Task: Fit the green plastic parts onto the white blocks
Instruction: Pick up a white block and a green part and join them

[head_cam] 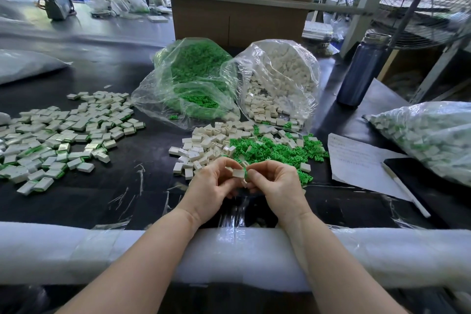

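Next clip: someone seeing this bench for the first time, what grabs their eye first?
Probably the two hands at centre front: the left hand holds a white block while the right hand pinches a green part against it. Just behind lies a bright green heap of loose parts, and further back two open clear bags, the bag of green parts beside the bag of white blocks.

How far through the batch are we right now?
Done: a spread of fitted blocks lies at left, green showing at their edges. In hand: the left hand holds a white block while the right hand pinches a green part against it. Left: loose white blocks, loose green parts, and both supply bags, green and white, hold plenty. Much remains.
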Available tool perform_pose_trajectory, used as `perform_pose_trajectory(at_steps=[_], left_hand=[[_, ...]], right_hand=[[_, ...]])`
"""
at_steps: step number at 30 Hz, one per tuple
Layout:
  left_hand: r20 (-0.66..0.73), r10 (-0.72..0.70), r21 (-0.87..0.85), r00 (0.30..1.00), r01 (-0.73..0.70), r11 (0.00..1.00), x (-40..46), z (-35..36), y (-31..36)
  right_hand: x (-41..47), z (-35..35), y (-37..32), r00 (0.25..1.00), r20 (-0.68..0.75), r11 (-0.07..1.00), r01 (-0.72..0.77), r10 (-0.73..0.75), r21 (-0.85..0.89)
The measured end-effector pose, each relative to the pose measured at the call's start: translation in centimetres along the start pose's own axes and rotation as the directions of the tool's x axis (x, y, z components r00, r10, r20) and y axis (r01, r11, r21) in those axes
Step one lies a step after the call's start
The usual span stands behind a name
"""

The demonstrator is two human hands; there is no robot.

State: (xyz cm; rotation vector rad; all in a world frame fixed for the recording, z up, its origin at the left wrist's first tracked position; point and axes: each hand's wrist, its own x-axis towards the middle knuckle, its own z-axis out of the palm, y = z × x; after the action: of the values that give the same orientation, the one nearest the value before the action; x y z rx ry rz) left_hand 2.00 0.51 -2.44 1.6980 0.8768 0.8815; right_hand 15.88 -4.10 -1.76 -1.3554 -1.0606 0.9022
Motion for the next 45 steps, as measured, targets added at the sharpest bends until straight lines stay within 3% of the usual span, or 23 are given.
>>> perform_pose_trajectory(at_steps=[6, 11, 19, 29, 45], left_hand=[[-0.021, -0.01, 0.03, 1.0, 0.011, 0.999, 0.11, -0.03, 0.13], [-0.031, -0.053, -0.096, 0.998, 0.05, 0.994, 0.16, -0.06, 0.16], [-0.035, -0.079, -0.11, 0.996, 0.075, 0.991, 0.12, 0.03, 0.04], [-0.033, -0.029, 0.12, 0.999, 0.033, 0.992, 0.21, -0.08, -0.39], [0.024, -0.023, 0.241, 0.999, 0.017, 0.97, 0.08, -0.4, -0.49]], right_hand=[[-0.13, -0.1, -0.05, 1.0, 0.024, 0.999, 0.015, -0.016, 0.028], [-0.13, 0.16, 0.04, 1.0, 0.015, 1.0, -0.003, 0.003, 0.007], [-0.18, 0.21, 0.04, 0.998, 0.056, 0.999, -0.023, 0.026, -0.047], [-0.14, 0.33, 0.02, 0.994, 0.094, 0.978, -0.028, 0.048, -0.206], [-0.27, 0.04, -0.18, 0.987, 0.152, 0.965, -0.008, 0.049, -0.262]])
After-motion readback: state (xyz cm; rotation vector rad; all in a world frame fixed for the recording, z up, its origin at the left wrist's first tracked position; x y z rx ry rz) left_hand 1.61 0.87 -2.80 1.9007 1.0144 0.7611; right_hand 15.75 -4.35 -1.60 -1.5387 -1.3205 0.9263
